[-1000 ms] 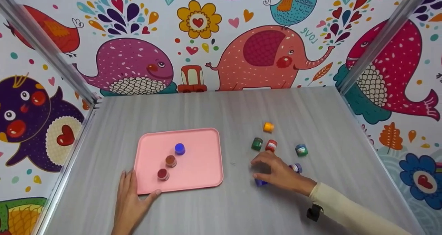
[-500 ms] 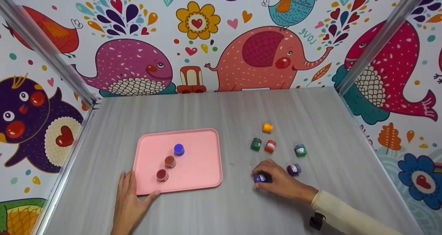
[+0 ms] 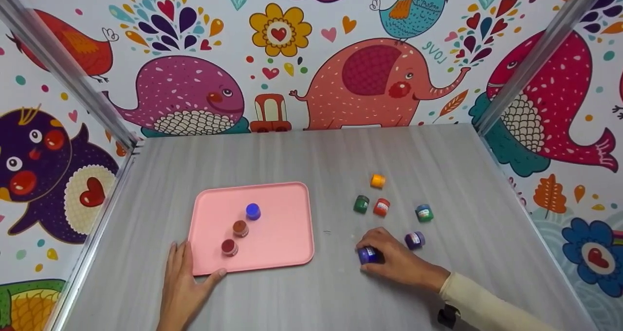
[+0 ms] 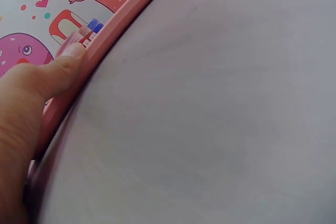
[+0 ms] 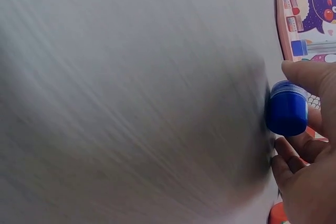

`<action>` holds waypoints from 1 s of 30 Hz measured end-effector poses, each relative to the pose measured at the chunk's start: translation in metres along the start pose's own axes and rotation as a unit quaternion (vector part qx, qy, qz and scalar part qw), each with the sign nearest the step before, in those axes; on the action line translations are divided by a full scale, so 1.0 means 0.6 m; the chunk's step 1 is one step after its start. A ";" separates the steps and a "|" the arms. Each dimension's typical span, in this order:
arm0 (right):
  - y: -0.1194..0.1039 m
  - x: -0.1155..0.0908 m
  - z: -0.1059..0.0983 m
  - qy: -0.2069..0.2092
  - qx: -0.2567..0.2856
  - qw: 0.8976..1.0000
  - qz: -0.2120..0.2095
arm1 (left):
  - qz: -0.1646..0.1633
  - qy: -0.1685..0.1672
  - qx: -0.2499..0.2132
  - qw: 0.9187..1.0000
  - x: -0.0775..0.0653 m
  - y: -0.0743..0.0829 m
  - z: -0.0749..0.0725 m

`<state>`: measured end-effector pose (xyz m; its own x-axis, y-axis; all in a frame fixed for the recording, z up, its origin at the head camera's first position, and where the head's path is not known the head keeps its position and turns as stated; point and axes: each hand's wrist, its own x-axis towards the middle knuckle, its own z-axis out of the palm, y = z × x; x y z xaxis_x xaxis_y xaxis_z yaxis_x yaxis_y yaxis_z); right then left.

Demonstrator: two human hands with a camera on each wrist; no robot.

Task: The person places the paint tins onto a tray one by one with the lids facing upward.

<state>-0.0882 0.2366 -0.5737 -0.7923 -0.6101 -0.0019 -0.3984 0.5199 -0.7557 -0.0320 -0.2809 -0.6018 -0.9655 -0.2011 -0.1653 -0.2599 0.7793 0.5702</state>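
Note:
A pink tray (image 3: pixel 277 238) lies on the left of the table, holding a blue-topped paint jar (image 3: pixel 253 211), a brown one (image 3: pixel 240 229) and a dark red one (image 3: pixel 229 247), all upright. My left hand (image 3: pixel 182 287) rests at its near left corner, fingers straight along the side and thumb on the near rim (image 4: pixel 107 35). To the right of the tray, my right hand (image 3: pixel 399 263) holds a blue paint jar (image 3: pixel 367 255) between thumb and fingers. That jar (image 5: pixel 287 109) lies on its side, low at the tabletop.
Beyond my right hand are a purple jar (image 3: pixel 414 240), a green jar with a bluish lid (image 3: pixel 424 212), a red jar (image 3: pixel 381 207), a dark green jar (image 3: pixel 361 204) and an orange jar (image 3: pixel 378 180). A patterned wall (image 3: pixel 331 24) and metal posts (image 3: pixel 516 68) bound the table.
My right hand has come down around the blue jar and now grips it, shifting slightly toward me. The purple jar shows more fully. My left hand and the tray stay put.

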 end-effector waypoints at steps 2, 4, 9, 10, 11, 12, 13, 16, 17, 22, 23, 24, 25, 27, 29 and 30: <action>-0.001 0.000 0.001 0.006 -0.014 1.000 -0.013 | 0.012 0.008 -0.001 1.000 -0.001 -0.002 0.000; -0.002 0.001 0.001 0.009 -0.026 0.999 -0.020 | 0.021 0.015 -0.001 1.000 -0.002 -0.002 0.000; -0.001 0.004 0.003 0.003 -0.034 0.999 -0.016 | 0.017 0.014 0.001 1.000 -0.002 -0.002 0.000; -0.001 0.003 0.003 0.000 -0.032 0.999 -0.011 | 0.015 0.012 0.002 1.000 -0.002 -0.002 0.000; -0.001 0.003 0.003 -0.002 -0.031 0.999 -0.009 | 0.012 0.010 0.002 1.000 -0.002 -0.002 0.000; -0.002 0.003 0.003 -0.004 -0.029 1.000 -0.007 | 0.010 0.009 0.001 1.000 -0.002 -0.002 0.000; -0.002 0.003 0.003 -0.006 -0.028 1.000 -0.004 | 0.008 0.006 0.001 1.000 -0.002 -0.001 0.000; -0.002 0.002 0.003 -0.009 -0.026 1.000 0.001 | 0.005 0.002 0.003 1.000 -0.001 0.000 -0.001; -0.001 0.001 0.003 -0.009 -0.026 1.000 0.000 | 0.005 0.003 0.003 1.000 -0.001 0.000 -0.001; 0.000 0.002 0.002 -0.002 -0.031 0.999 -0.007 | 0.006 0.000 0.002 1.000 0.000 0.002 -0.002; -0.001 0.003 0.001 -0.001 -0.031 0.999 -0.008 | 0.006 0.000 0.001 1.000 0.000 0.002 -0.003; -0.001 0.003 0.001 -0.001 -0.031 0.999 -0.008 | 0.006 -0.001 0.000 1.000 0.000 0.002 -0.003; -0.001 0.003 0.001 -0.001 -0.031 0.999 -0.007 | 0.005 -0.002 0.000 1.000 0.001 0.002 -0.003; -0.002 0.003 0.002 -0.001 -0.029 1.000 -0.003 | 0.004 -0.002 0.000 1.000 0.000 0.001 -0.003; -0.002 0.002 0.003 0.002 -0.030 1.000 -0.004 | 0.012 0.005 0.002 1.000 -0.001 -0.001 -0.002; -0.002 0.002 0.004 0.006 -0.033 0.999 -0.010 | 0.018 0.011 0.002 1.000 -0.001 -0.002 -0.001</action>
<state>-0.0874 0.2342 -0.5745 -0.7895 -0.6134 0.0211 -0.4437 0.5466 -0.7102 -0.0310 -0.2819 -0.6018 -0.9744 -0.1854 -0.1274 -0.2249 0.7890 0.5718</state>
